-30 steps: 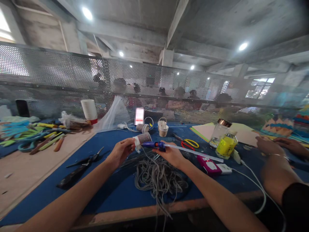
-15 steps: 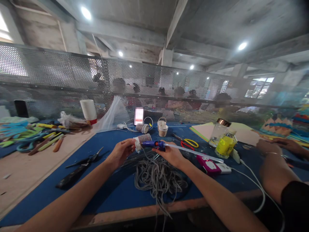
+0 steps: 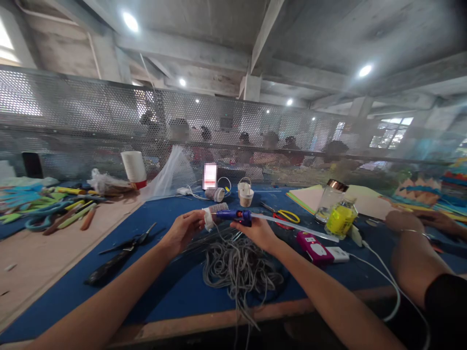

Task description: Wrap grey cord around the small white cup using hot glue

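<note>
Gripped in my left hand [image 3: 185, 229] is a small paper cup [image 3: 220, 209] lying on its side, its white end toward my fingers and grey cord wound on its wall. My right hand [image 3: 258, 232] is closed around a blue glue gun [image 3: 230, 215], whose nozzle points left and touches or nearly touches the cup. A long clear glue stick [image 3: 295, 226] sticks out of the gun's back to the right. Below both hands lies a loose heap of grey cord [image 3: 241, 267], with a strand running up toward the cup.
Pliers [image 3: 126, 250] lie left of my forearm. Yellow-and-red-handled scissors [image 3: 286, 215], small cups [image 3: 246, 193], a phone [image 3: 210, 176], a purple power bank [image 3: 314, 247] and a yellow bottle [image 3: 341, 218] surround the work. Another person's arm [image 3: 416, 253] rests at right.
The glue gun has shifted very slightly and the glue stick's angle changed a little. My left hand still holds the cup in nearly the same place.
</note>
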{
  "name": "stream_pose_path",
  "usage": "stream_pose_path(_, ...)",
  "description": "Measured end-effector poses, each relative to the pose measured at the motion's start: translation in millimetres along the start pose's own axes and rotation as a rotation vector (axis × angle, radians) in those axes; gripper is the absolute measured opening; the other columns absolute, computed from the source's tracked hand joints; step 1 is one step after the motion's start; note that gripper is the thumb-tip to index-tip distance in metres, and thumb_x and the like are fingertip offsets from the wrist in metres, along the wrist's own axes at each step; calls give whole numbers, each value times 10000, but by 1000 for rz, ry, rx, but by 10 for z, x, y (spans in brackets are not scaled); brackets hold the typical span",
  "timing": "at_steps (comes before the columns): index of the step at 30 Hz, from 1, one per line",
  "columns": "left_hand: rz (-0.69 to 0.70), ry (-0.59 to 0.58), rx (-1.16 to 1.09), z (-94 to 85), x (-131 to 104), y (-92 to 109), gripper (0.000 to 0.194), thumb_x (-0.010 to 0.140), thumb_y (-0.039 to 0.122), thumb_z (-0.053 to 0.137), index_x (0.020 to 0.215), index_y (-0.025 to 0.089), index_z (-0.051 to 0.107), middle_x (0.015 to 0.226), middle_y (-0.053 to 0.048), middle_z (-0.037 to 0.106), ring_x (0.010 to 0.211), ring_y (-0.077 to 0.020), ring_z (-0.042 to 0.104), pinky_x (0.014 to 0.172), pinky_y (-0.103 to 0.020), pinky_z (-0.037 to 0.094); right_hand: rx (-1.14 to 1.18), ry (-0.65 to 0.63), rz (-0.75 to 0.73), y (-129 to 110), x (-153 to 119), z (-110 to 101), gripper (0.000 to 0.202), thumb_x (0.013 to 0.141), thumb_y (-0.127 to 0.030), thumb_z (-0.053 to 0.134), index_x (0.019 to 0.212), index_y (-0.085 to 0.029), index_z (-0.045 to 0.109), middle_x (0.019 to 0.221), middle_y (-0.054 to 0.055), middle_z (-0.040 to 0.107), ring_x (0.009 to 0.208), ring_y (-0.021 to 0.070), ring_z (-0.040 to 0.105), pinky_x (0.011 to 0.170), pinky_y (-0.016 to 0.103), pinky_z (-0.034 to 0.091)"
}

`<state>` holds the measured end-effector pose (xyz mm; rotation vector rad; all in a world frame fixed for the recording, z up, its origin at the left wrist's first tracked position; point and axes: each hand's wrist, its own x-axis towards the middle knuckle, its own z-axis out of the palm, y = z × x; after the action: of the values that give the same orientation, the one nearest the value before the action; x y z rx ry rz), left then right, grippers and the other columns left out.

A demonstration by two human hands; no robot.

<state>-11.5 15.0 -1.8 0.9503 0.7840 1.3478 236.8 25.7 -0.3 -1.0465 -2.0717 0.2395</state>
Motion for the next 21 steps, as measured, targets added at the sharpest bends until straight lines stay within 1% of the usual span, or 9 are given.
stream_pose_path(5, -7, 16, -19, -14, 4, 1, 116, 702, 217, 736, 767, 127, 705, 721, -38, 680, 612, -116, 583, 644, -223, 477, 297, -9, 33, -69, 21, -11, 354, 783, -484, 630, 895, -153, 687, 812, 15, 686, 757, 175, 604, 703, 262, 463)
stream_pose_path(8, -13, 18, -32, -28, 10, 1, 112, 718, 222, 725, 769, 127, 694, 702, -31, 672, 602, -111, 584, 639, -216, 480, 349, 5, 101, -87, 50, -59, 391, 786, -515, 612, 882, -145, 692, 773, 10, 681, 723, 173, 604, 682, 263, 464)
stream_pose_path(11, -27, 37, -43, -38, 13, 0, 132, 705, 217, 739, 781, 120, 689, 719, -40, 674, 613, -108, 593, 642, -206, 494, 251, 128, 144, -40, 99, -158, 409, 803, -532, 578, 930, -160, 689, 818, 18, 687, 776, 194, 618, 739, 287, 466)
stream_pose_path(13, -22, 42, -40, -38, 11, 3, 156, 695, 210, 747, 803, 112, 692, 741, -50, 681, 624, -109, 600, 644, -203, 504, 159, 218, 170, 27, 135, -254, 419, 832, -524, 537, 1028, -174, 654, 906, 35, 687, 858, 209, 623, 791, 302, 462)
stream_pose_path(14, -16, 42, -36, -35, 7, 7, 166, 693, 209, 747, 815, 109, 693, 744, -53, 683, 626, -109, 602, 639, -201, 506, 114, 247, 203, 69, 151, -306, 425, 848, -517, 512, 1073, -175, 627, 935, 46, 683, 877, 214, 625, 791, 303, 463)
stream_pose_path(17, -2, 47, -25, -15, -9, 28, 170, 684, 205, 745, 816, 107, 700, 711, -45, 683, 600, -107, 597, 606, -194, 501, -54, 296, 303, 215, 187, -454, 413, 899, -457, 437, 1168, -159, 537, 980, 84, 668, 904, 225, 632, 787, 300, 464)
stream_pose_path(19, 5, 63, -27, -4, -16, 43, 161, 668, 196, 750, 797, 111, 702, 681, -36, 679, 576, -106, 592, 586, -198, 498, -192, 285, 349, 318, 200, -524, 387, 925, -397, 395, 1200, -143, 491, 1019, 109, 655, 930, 233, 633, 805, 303, 459)
stream_pose_path(21, 21, 65, -44, -6, -13, 49, 158, 655, 188, 757, 783, 114, 700, 655, -25, 669, 563, -106, 589, 574, -201, 494, -358, 289, 426, 419, 202, -565, 384, 932, -330, 384, 1247, -118, 438, 1102, 145, 622, 991, 248, 621, 832, 312, 453)
